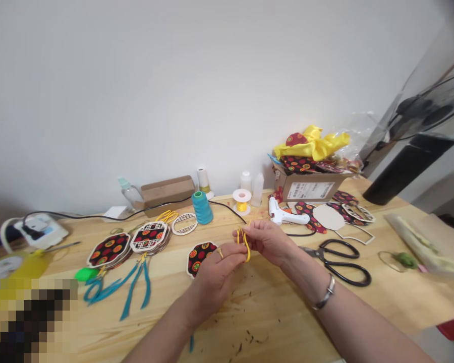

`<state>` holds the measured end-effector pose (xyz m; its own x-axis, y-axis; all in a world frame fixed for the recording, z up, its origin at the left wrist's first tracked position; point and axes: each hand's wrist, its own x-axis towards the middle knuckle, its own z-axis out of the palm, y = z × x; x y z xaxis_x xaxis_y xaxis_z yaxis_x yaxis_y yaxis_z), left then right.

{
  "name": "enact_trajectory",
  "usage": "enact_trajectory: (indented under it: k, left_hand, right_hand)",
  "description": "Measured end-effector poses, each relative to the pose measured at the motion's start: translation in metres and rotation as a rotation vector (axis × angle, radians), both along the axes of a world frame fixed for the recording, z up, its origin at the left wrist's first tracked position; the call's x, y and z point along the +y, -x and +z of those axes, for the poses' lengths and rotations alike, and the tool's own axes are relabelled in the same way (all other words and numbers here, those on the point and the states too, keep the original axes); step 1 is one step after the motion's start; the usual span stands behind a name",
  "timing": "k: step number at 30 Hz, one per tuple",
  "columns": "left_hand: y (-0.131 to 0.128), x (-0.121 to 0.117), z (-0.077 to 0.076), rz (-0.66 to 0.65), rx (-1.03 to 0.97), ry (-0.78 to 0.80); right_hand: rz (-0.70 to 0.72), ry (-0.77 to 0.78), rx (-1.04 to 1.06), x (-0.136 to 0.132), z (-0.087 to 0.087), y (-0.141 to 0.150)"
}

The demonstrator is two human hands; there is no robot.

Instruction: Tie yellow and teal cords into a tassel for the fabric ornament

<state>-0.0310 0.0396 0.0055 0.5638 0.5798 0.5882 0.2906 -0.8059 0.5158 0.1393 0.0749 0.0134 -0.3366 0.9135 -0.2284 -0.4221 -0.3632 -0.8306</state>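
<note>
A loop of yellow cord (248, 252) hangs between my two hands over the middle of the table. My left hand (225, 262), with a ring on one finger, is closed on the cord from the left. From the right, my right hand (267, 239) pinches the same cord; a silver bangle circles that wrist. Partly hidden behind my left hand lies a dark patterned fabric piece (200, 257) with a pale rim. Black-handled scissors (342, 262) lie to the right of my right forearm. A bit of teal ribbon (191, 344) shows below my left forearm.
A white glue gun (285, 214) lies beyond my right hand, before a full cardboard box (306, 186). Teal thread cone (202, 207), yellow cord spool (241, 200) and bottles stand at the back. Patterned stacks (149, 237) with teal ribbons lie left; a black cable (117, 218) crosses behind.
</note>
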Motion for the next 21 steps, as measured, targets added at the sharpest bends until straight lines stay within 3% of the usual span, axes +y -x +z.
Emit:
enact_trajectory:
  k: [6, 10, 14, 19, 21]
  left_hand:
    - [-0.001, 0.000, 0.001, -0.040, 0.036, 0.003]
    - [0.000, -0.004, 0.003, 0.005, 0.048, 0.022]
    - [-0.001, -0.006, 0.006, 0.136, 0.023, 0.056]
    - [-0.002, -0.006, 0.010, 0.413, -0.099, 0.157]
    - [-0.002, -0.005, 0.012, 0.435, -0.162, 0.222]
  right_hand:
    - [-0.042, -0.078, -0.013, -0.001, 0.001, 0.001]
    - [-0.090, -0.155, -0.239, 0.000, 0.005, -0.002]
    - [-0.273, -0.346, -0.526, 0.003, 0.007, -0.007]
    - [-0.493, -0.559, -0.570, 0.003, 0.009, -0.008]
    - [-0.531, -0.588, -0.571, 0.001, 0.011, -0.006]
